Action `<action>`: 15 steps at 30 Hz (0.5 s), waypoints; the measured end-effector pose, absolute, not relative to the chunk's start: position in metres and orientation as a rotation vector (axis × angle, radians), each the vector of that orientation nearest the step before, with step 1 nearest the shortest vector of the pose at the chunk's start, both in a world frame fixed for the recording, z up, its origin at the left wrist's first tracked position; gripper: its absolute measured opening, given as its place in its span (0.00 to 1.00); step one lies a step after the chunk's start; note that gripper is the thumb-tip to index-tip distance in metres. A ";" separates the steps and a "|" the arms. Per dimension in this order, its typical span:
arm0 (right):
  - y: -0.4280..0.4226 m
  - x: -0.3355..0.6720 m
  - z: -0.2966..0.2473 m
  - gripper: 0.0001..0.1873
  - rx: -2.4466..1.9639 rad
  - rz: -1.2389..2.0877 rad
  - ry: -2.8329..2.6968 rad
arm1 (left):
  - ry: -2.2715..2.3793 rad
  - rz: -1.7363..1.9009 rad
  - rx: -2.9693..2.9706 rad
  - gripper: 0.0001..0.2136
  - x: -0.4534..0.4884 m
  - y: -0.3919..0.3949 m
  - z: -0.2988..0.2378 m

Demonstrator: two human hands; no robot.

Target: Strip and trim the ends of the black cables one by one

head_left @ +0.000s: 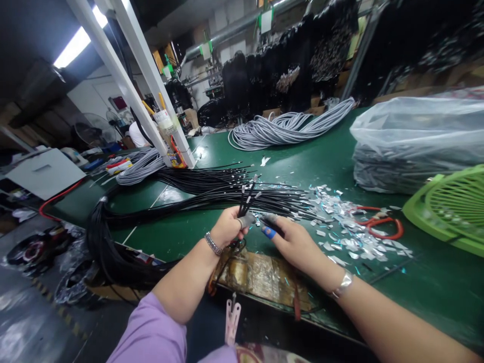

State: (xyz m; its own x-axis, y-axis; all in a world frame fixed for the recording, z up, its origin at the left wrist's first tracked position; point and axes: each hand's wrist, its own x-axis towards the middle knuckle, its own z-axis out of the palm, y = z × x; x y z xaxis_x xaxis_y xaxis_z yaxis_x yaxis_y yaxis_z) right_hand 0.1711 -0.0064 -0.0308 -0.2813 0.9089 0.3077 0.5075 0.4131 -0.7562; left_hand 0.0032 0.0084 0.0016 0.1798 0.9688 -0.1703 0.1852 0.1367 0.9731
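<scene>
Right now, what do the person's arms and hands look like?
The left arm has a light purple sleeve and silvery bracelet; the left hand, a grey thumb cover. The right hand has a blue thumb wrap and grey finger cover, with a wide silvery wristband.

left hand: holds black cables | right hand: just beside

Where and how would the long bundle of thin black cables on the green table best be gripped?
Probably around the bundle's gathered bend at the left, coming from above: the strands lie close together there and curve as one thick mass, whereas the free ends on the right fan out.
</scene>
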 end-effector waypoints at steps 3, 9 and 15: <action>-0.007 0.169 -0.030 0.10 -1.202 0.744 -1.906 | 1.234 0.850 1.298 0.20 0.004 0.007 0.001; -0.005 0.166 -0.033 0.12 -1.186 0.861 -1.852 | 1.188 0.891 1.324 0.21 0.005 0.007 -0.002; -0.005 0.165 -0.033 0.12 -1.148 0.920 -1.802 | 1.202 0.948 1.363 0.17 0.004 0.007 -0.004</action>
State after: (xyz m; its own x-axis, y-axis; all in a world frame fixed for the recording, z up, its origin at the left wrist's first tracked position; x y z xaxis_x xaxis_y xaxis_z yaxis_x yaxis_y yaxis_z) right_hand 0.1650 -0.0054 -0.0329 -0.2753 0.9321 0.2353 0.3564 0.3263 -0.8755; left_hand 0.0041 0.0073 -0.0045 0.1857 0.9800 -0.0711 0.1594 0.0414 0.9863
